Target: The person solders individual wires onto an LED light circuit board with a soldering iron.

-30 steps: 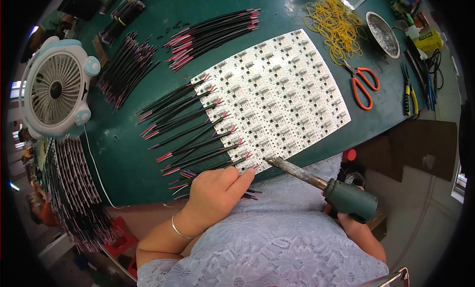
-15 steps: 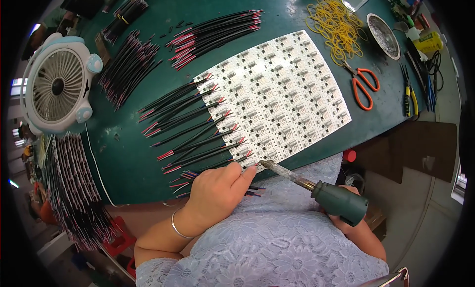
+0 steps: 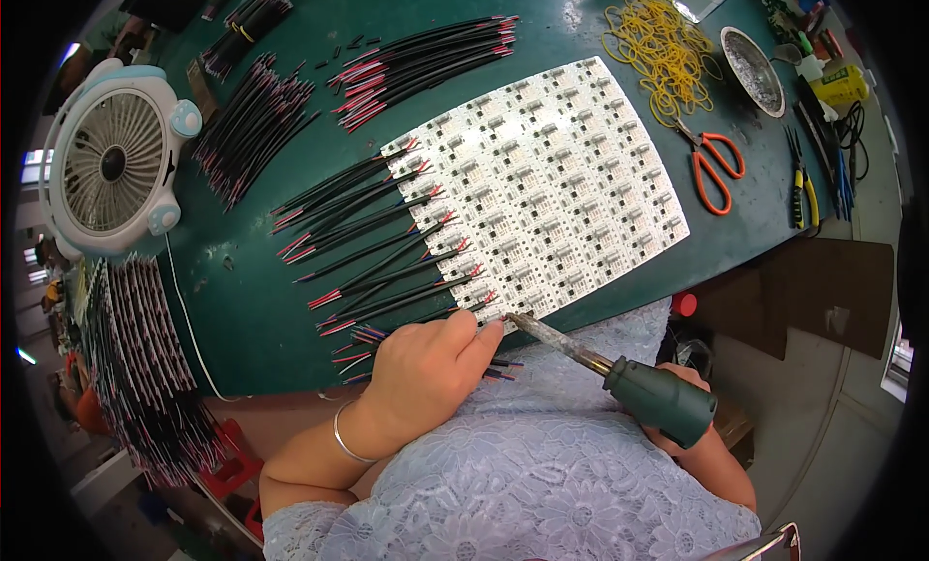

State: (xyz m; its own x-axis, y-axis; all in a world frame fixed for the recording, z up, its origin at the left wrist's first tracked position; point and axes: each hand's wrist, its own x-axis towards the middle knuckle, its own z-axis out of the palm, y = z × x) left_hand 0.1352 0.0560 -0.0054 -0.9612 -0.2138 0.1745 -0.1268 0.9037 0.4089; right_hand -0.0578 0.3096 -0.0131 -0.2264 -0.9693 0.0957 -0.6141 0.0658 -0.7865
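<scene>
A white panel of small circuit boards [image 3: 552, 174] lies on the green table, with black-sleeved wires [image 3: 358, 232] fanning out from its left edge. My left hand [image 3: 426, 367], a bangle at its wrist, is closed at the panel's near corner. Thumb and forefinger pinch what looks like a wire, mostly hidden beneath the fingers. My right hand [image 3: 689, 375] grips the dark green handle of a soldering iron [image 3: 663, 401]. The iron's tip touches or nearly touches the panel's near edge, right beside my left fingertips. Loose wire ends [image 3: 363, 343] poke out beyond my left hand.
Wire bundles [image 3: 426, 67] lie at the back and hang [image 3: 155, 367] off the left side. A fan [image 3: 113, 164] stands at the left. Yellow rubber bands [image 3: 668, 48], a metal bowl [image 3: 753, 72], orange-handled scissors [image 3: 714, 174] and yellow-black pliers [image 3: 803, 188] are at the right.
Almost nothing differs. The soldering iron's handle has shifted slightly left and downward, while its tip stays at the panel's near edge. My left hand keeps its pinch.
</scene>
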